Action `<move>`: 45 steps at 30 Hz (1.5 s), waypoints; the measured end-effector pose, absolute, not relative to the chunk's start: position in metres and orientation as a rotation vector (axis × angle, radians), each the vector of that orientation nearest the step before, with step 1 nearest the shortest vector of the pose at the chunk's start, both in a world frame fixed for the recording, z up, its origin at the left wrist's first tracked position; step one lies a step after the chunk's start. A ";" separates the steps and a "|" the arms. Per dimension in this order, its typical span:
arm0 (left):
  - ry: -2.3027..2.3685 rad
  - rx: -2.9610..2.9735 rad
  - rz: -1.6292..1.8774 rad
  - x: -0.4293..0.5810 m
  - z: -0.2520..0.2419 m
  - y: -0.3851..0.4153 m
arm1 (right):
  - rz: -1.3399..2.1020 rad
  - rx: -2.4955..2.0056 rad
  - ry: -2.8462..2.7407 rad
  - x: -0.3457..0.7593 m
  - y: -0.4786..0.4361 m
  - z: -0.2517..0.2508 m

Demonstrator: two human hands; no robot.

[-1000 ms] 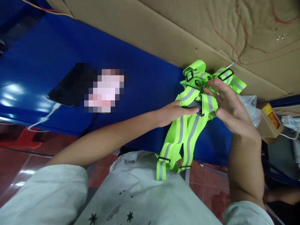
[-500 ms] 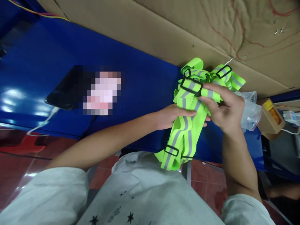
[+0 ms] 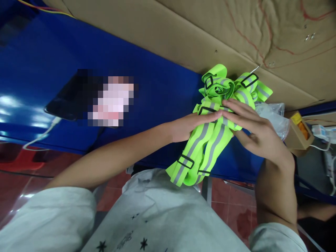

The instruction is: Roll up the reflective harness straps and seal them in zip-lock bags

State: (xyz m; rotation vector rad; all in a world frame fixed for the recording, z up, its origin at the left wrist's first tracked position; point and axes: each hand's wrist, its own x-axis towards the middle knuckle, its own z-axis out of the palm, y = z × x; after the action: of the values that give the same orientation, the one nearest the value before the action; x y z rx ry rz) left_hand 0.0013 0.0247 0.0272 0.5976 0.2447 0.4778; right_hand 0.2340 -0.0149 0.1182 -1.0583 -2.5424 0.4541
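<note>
Head view shows the left hand [image 3: 183,128] with its fingers clasping a folded neon reflective strap [image 3: 201,143] over the blue counter's [image 3: 157,91] near edge, while the right hand [image 3: 259,131] lays extended fingers across it, whether gripping I cannot tell, near more bunched straps [image 3: 216,82].

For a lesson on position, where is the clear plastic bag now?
In the head view, the clear plastic bag is right of centre, between the right hand and the small cardboard box.
</note>
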 end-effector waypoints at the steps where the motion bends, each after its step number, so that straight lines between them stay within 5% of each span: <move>1: 0.267 0.604 0.474 0.002 0.026 0.024 | 0.591 -1.092 -2.554 0.237 -0.017 0.120; 5: 0.317 0.683 0.462 0.002 0.023 0.023 | 0.900 -1.192 -2.178 0.243 -0.020 0.110; 13: 0.328 0.540 0.459 0.006 0.015 0.024 | 0.578 -1.422 -1.709 0.220 -0.015 0.059; 20: 0.325 0.549 0.425 0.006 0.010 0.028 | 0.189 -1.357 -1.865 0.215 -0.018 0.055; 31: 0.442 0.664 0.605 0.000 0.017 0.038 | 0.409 -1.080 -2.356 0.226 -0.013 0.056; 39: 0.533 0.687 0.582 -0.003 0.024 0.031 | 0.763 -1.205 -1.785 0.234 -0.004 0.024; 45: 0.502 0.518 0.523 0.006 0.019 0.021 | 0.470 -1.419 -1.699 0.219 -0.013 0.022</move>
State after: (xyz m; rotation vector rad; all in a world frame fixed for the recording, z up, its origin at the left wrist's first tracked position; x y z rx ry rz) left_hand 0.0063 0.0206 0.0194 0.5180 0.5024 0.5228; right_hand 0.2187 -0.0130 0.0215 -1.4189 -1.6987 0.4699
